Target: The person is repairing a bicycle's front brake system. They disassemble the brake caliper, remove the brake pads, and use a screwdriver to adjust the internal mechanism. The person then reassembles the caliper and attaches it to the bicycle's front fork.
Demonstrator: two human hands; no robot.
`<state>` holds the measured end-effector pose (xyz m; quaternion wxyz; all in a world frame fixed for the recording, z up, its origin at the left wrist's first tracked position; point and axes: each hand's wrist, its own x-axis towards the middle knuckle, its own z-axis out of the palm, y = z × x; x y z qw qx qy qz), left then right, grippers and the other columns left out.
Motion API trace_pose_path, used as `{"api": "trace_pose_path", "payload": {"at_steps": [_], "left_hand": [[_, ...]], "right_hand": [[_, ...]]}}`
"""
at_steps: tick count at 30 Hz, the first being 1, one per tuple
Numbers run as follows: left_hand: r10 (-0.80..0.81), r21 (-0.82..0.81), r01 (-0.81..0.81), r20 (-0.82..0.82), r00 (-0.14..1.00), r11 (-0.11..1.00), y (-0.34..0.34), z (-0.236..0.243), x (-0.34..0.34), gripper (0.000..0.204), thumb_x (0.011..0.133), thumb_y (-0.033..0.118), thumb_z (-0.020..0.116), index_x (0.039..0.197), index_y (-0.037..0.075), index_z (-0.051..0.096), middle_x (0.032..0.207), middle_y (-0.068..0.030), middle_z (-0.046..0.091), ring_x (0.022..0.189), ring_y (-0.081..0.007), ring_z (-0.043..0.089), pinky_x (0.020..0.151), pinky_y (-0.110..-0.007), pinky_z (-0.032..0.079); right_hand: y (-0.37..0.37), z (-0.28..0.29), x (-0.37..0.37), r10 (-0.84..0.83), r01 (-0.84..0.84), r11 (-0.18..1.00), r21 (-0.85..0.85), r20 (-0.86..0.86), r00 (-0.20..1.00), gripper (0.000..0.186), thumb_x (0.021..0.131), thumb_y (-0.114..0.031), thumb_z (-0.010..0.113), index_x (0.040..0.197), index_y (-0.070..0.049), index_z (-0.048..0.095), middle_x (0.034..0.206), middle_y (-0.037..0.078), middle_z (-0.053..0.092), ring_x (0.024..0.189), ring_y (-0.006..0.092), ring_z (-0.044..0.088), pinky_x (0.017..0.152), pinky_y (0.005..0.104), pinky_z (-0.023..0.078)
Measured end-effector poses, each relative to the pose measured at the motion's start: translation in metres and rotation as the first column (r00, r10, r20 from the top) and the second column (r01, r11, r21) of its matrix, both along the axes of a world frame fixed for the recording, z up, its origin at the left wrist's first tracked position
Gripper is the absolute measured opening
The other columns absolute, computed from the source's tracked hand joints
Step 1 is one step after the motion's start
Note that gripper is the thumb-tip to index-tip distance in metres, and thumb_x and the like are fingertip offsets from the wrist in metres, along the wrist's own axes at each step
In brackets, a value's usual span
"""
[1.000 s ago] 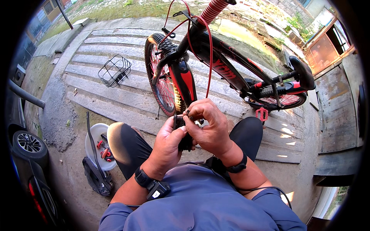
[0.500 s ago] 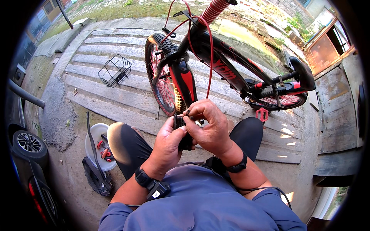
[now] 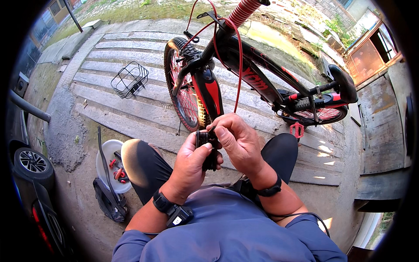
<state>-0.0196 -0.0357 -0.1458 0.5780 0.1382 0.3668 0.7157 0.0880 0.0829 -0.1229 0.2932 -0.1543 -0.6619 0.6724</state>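
Between my knees, my left hand [image 3: 190, 157] is wrapped round a black part [image 3: 203, 137] with a ribbed, coil-like upper end. Its lower body lies partly hidden behind my fingers, and I cannot tell its exact kind. My right hand [image 3: 238, 142] is beside it, index finger and thumb bent together at the part's upper right edge. Whatever sits in that pinch is too small and dark to name. Just beyond my hands stands a black and red bicycle [image 3: 257, 83], its knobby front wheel [image 3: 185, 102] toward me.
A black wire basket [image 3: 130, 80] lies on the slatted paving. Left of my knee is a white tub [image 3: 104, 163] with red and black pieces, and a black mudguard-like piece [image 3: 109, 198] leans on it. A toy-like or parked car wheel [image 3: 34, 162] shows at far left.
My right thumb has drawn back a little from the black part, showing more of its ribbed end. My left hand has kept its hold, and the bicycle has not moved.
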Motion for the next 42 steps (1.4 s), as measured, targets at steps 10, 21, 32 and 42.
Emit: {"api": "trace_pose_path", "payload": {"at_steps": [10, 21, 32, 42], "left_hand": [[0.104, -0.024, -0.104, 0.012, 0.995, 0.994, 0.003, -0.005, 0.0, 0.029, 0.098, 0.009, 0.051, 0.126, 0.004, 0.046, 0.104, -0.0062, 0.06, 0.086, -0.0143, 0.063, 0.072, -0.027, 0.054], [-0.053, 0.102, 0.043, 0.096, 0.994, 0.994, 0.002, -0.003, -0.008, 0.039, 0.098, 0.025, 0.041, 0.132, 0.006, 0.043, 0.11, -0.0112, 0.061, 0.087, -0.0217, 0.065, 0.069, -0.035, 0.054], [-0.031, 0.007, 0.031, -0.015, 0.999, 0.999, 0.002, 0.004, -0.001, 0.044, 0.097, 0.03, 0.049, 0.133, 0.006, 0.043, 0.107, -0.0124, 0.06, 0.082, -0.0266, 0.066, 0.069, -0.037, 0.055], [0.08, 0.043, -0.071, -0.244, 0.967, 0.997, -0.006, 0.024, -0.028, 0.06, 0.085, 0.022, 0.077, 0.131, 0.004, 0.044, 0.119, -0.0139, 0.062, 0.1, -0.0256, 0.065, 0.088, -0.037, 0.053]], "right_hand": [[-0.001, -0.008, -0.001, 0.041, -0.058, 0.938, 0.343, 0.056, 0.998, 0.039, 0.079, -0.001, 0.065, 0.118, -0.003, 0.066, 0.122, 0.012, 0.058, 0.116, 0.0242, 0.058, 0.101, 0.0341, 0.046], [0.014, -0.011, 0.003, 0.22, -0.206, 0.954, 0.215, -0.041, 0.975, 0.038, 0.089, 0.001, 0.066, 0.126, -0.004, 0.057, 0.132, 0.016, 0.058, 0.121, 0.0227, 0.057, 0.104, 0.0354, 0.044], [0.009, -0.016, -0.006, -0.059, 0.053, 0.996, -0.078, -0.087, 0.994, 0.011, 0.102, -0.005, 0.053, 0.111, 0.0, 0.057, 0.099, 0.011, 0.072, 0.097, 0.0143, 0.067, 0.091, 0.029, 0.053], [0.024, -0.02, -0.012, 0.04, -0.109, 0.955, -0.276, -0.246, 0.968, 0.02, 0.103, -0.014, 0.053, 0.118, -0.002, 0.056, 0.107, 0.011, 0.069, 0.104, 0.0173, 0.065, 0.09, 0.0299, 0.049]]}}
